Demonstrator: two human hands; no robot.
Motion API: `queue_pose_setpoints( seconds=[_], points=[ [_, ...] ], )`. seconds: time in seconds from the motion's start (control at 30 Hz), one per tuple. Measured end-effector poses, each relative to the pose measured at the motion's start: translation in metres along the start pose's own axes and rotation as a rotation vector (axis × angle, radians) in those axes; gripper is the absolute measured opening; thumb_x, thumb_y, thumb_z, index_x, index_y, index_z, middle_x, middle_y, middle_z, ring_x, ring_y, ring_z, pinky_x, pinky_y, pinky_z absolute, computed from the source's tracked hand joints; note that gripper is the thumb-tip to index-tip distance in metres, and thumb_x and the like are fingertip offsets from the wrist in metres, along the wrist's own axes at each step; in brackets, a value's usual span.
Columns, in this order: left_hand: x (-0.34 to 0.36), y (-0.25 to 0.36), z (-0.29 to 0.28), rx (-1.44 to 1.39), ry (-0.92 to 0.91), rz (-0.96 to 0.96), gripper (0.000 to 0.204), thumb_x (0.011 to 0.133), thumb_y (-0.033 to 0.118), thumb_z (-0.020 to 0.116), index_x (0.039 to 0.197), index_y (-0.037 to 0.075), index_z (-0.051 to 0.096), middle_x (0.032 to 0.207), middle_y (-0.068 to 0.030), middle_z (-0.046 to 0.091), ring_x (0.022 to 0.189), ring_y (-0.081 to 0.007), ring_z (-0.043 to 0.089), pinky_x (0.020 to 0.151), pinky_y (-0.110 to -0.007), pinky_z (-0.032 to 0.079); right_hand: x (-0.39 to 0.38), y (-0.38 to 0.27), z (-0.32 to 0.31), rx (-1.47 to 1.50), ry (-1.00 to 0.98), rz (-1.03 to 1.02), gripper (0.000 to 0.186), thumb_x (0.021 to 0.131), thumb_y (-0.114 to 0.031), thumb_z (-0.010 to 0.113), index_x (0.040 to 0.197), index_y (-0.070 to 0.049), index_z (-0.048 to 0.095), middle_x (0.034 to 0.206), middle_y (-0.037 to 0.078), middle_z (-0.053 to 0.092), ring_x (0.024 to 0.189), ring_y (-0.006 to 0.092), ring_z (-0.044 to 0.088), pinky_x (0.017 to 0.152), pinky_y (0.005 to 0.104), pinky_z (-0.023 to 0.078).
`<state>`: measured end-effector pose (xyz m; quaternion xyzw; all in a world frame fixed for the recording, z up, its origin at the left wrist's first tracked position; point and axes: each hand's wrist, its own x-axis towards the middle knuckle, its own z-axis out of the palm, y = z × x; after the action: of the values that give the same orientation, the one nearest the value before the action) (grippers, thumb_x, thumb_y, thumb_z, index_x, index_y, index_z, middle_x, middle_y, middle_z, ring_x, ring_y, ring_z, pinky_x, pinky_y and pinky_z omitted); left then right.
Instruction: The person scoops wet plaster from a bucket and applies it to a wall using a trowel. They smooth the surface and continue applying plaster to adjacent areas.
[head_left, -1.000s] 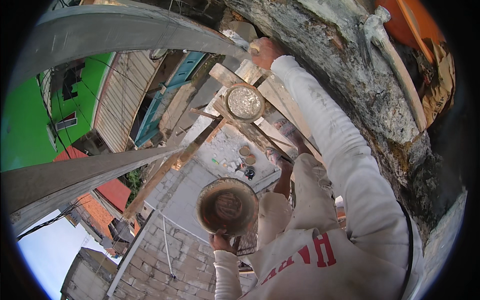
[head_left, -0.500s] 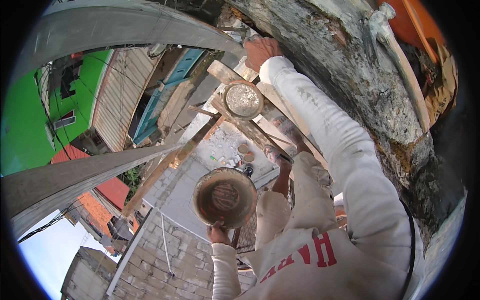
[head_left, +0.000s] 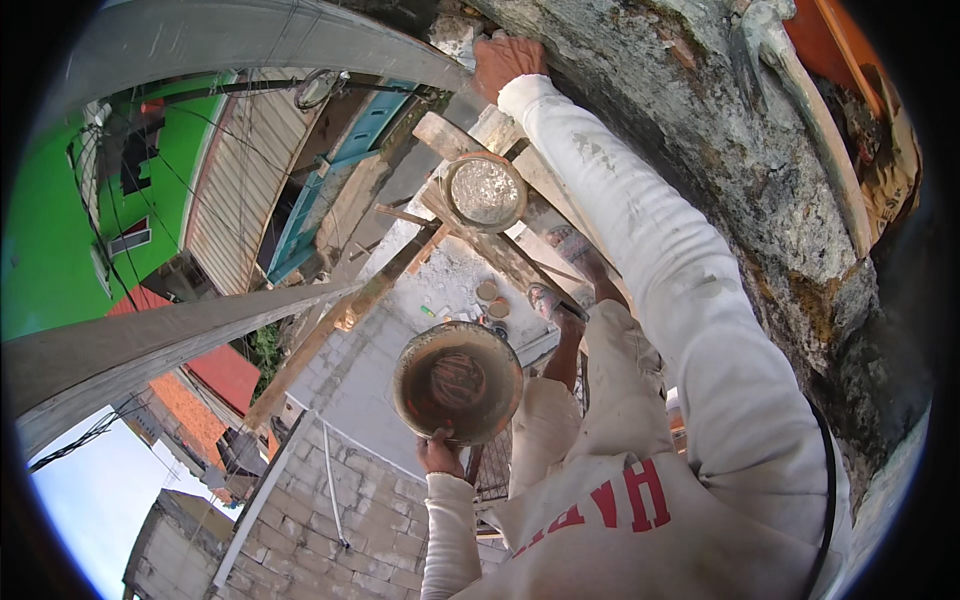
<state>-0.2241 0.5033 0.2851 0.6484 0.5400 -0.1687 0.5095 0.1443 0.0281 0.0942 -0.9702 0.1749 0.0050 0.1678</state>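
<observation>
My left hand point(head_left: 440, 455) grips the near rim of a round, mortar-stained bowl point(head_left: 415, 405), thumb over the edge. The bowl is tilted toward me, and reddish streaks show through the grey residue on its bottom. At the far end of the rough wall point(head_left: 690, 130), my right hand point(head_left: 507, 66) is closed with its fingers bent. What it holds, if anything, is hidden behind the knuckles. Between the two hands, a second bowl point(head_left: 449, 186) with grey, wet-looking mortar in it rests on wooden planks point(head_left: 445, 137).
My sandalled feet point(head_left: 560, 300) stand on the planks, high above a pale floor point(head_left: 400, 350) with several small containers. Grey concrete beams point(head_left: 180, 335) cross at left. Overhead wires hang before a green building point(head_left: 50, 220). A pale pole-like piece point(head_left: 815, 130) leans at upper right.
My right hand has moved farther away and slightly left along the wall, its arm stretching out. The held bowl has shifted slightly right and up in the view, with my left hand still on it.
</observation>
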Motion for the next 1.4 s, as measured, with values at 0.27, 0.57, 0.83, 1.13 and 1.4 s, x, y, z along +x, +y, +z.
queue_pose_setpoints(
  seconds=[0.27, 0.57, 0.83, 1.13, 1.4],
  points=[
    [-0.004, -0.001, 0.013, -0.001, 0.053, -0.002, 0.041, 0.080, -0.003, 0.059, 0.121, 0.003, 0.062, 0.104, -0.0096, 0.068, 0.083, -0.0226, 0.067, 0.068, -0.039, 0.061, -0.034, 0.003, -0.017, 0.330, -0.180, 0.231, 0.051, 0.081, -0.037, 0.078, 0.118, -0.004, 0.070, 0.119, 0.025, 0.071, 0.114, 0.0378, 0.069, 0.097, 0.0475, 0.056],
    [0.008, -0.002, 0.016, 0.034, 0.022, -0.014, 0.042, 0.079, -0.002, 0.060, 0.122, 0.003, 0.061, 0.100, -0.0099, 0.068, 0.081, -0.0224, 0.068, 0.069, -0.038, 0.061, 0.007, 0.000, -0.002, 0.521, -0.107, 0.195, 0.044, 0.079, -0.029, 0.078, 0.110, 0.002, 0.074, 0.122, 0.023, 0.073, 0.115, 0.0388, 0.070, 0.100, 0.0455, 0.057],
    [0.004, 0.006, 0.031, 0.061, 0.009, -0.026, 0.044, 0.080, -0.002, 0.059, 0.124, 0.003, 0.060, 0.101, -0.0087, 0.068, 0.082, -0.0205, 0.067, 0.065, -0.036, 0.060, 0.011, 0.010, 0.011, 0.431, -0.042, 0.221, 0.041, 0.080, -0.027, 0.079, 0.112, -0.002, 0.074, 0.118, 0.023, 0.074, 0.111, 0.0391, 0.071, 0.097, 0.0449, 0.058],
    [0.013, -0.003, 0.033, 0.056, -0.018, -0.024, 0.044, 0.079, -0.003, 0.057, 0.123, 0.003, 0.059, 0.102, -0.0093, 0.068, 0.084, -0.0222, 0.069, 0.065, -0.038, 0.061, -0.012, 0.009, -0.021, 0.228, -0.149, 0.012, 0.040, 0.080, -0.031, 0.080, 0.106, -0.002, 0.070, 0.110, 0.021, 0.072, 0.106, 0.0403, 0.070, 0.094, 0.0500, 0.056],
    [0.015, -0.007, 0.041, 0.036, -0.020, 0.010, 0.042, 0.078, -0.001, 0.061, 0.120, 0.001, 0.061, 0.101, -0.0095, 0.068, 0.087, -0.0245, 0.070, 0.069, -0.040, 0.063, -0.028, 0.009, -0.010, 0.200, -0.118, 0.033, 0.028, 0.083, -0.023, 0.074, 0.105, -0.006, 0.075, 0.110, 0.020, 0.074, 0.106, 0.0396, 0.071, 0.094, 0.0505, 0.055]
  ],
)
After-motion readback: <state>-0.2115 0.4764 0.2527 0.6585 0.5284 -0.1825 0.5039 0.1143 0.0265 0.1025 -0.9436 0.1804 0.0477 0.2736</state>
